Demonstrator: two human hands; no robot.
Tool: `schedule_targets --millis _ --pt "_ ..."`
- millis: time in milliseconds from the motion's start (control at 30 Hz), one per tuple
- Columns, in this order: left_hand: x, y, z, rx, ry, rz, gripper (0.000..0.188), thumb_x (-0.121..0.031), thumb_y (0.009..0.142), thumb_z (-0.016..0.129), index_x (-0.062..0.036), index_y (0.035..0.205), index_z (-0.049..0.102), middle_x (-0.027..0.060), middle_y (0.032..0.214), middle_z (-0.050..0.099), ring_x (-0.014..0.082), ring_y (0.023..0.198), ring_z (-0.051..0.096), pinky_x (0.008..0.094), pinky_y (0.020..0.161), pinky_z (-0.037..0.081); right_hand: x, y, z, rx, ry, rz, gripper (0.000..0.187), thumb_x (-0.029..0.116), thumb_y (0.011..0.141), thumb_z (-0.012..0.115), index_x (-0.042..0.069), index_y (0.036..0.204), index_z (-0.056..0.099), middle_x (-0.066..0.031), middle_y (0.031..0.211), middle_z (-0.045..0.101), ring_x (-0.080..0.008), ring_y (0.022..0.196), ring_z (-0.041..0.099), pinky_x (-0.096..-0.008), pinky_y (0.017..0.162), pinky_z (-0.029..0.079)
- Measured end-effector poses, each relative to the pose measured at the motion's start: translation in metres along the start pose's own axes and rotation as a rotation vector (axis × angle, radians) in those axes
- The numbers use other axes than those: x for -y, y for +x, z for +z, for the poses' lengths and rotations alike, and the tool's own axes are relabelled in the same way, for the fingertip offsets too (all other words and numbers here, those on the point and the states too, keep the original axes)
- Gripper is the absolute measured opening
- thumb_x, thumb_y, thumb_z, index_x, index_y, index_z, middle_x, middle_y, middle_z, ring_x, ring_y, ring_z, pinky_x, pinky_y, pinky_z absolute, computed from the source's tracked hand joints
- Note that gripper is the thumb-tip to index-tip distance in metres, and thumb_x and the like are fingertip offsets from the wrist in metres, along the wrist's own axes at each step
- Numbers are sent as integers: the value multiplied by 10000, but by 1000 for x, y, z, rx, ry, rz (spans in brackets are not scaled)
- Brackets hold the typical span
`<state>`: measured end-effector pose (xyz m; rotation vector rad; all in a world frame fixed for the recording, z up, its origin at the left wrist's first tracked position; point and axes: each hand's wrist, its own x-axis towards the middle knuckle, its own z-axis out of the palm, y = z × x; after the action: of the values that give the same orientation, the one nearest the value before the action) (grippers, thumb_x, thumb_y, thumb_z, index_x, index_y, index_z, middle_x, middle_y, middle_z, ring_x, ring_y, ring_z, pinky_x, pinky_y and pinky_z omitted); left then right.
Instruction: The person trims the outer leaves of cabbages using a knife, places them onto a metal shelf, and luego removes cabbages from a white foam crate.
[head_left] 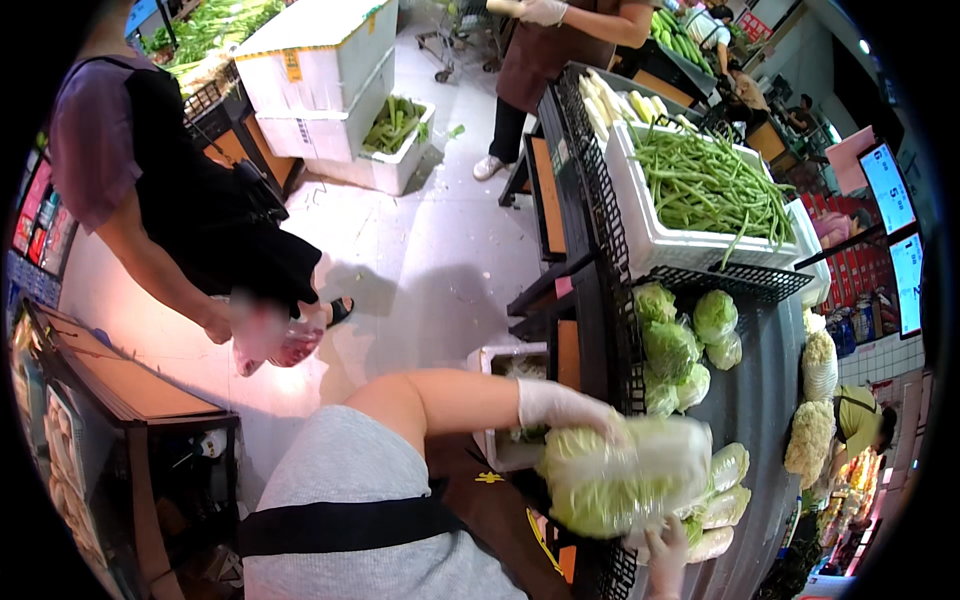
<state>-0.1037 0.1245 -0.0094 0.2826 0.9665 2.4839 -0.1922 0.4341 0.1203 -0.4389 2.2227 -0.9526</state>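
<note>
A large napa cabbage [625, 480] in clear film is held between my two hands, at the near edge of the vegetable stand. My left hand [575, 410], in a thin whitish glove, curls over its upper left side. Against its lower right side are the fingers of my right hand [665, 560], also gloved and slightly blurred. Just right of it, more wrapped napa cabbages [728, 505] lie on the grey ribbed shelf [760, 400]. Beyond my left hand sit several round green cabbages [670, 345].
A white foam box of long green beans [705, 180] stands farther along the stand, behind black mesh edging [765, 280]. Cauliflowers [808, 450] line the right side. Below the stand is a white bin [490, 450]. A person [170, 170] holding a bag is at left; another [560, 50] stands ahead.
</note>
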Motion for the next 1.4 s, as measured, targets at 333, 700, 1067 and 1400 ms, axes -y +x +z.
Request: schedule_targets --millis 333,700,1067,1400 --pt "-5 -7 81 -340 1088 -167 873 -546 706 715 -21 1326 395 164 1250 519 310 1183 464 395 1023 343 -59 48 68 -295 -298 -194 399 148 753 657 -3 1113 574 -140 993 640 -259 950 594 -404 933 414" --pt "-20 -23 24 -45 472 -530 672 -479 851 613 -102 1368 410 45 1266 507 126 1086 508 338 843 476 -29 33 111 -194 -289 -357 407 216 713 648 14 1063 594 -174 928 644 -365 910 589 -475 1001 352" --pt "30 -15 19 -44 -637 -146 597 -515 930 380 -21 1244 497 184 1264 530 344 1123 529 485 959 431 30 -40 67 402 -147 -443 708 374 734 726 49 1310 473 -101 989 656 -197 1007 596 -504 1135 36" --pt "-12 49 73 86 1128 -199 257 -278 815 598 -40 909 585 122 889 616 260 834 608 351 718 488 -22 -5 79 -188 -268 -242 507 232 765 661 88 1236 541 -107 980 643 -228 1015 595 -540 1124 82"
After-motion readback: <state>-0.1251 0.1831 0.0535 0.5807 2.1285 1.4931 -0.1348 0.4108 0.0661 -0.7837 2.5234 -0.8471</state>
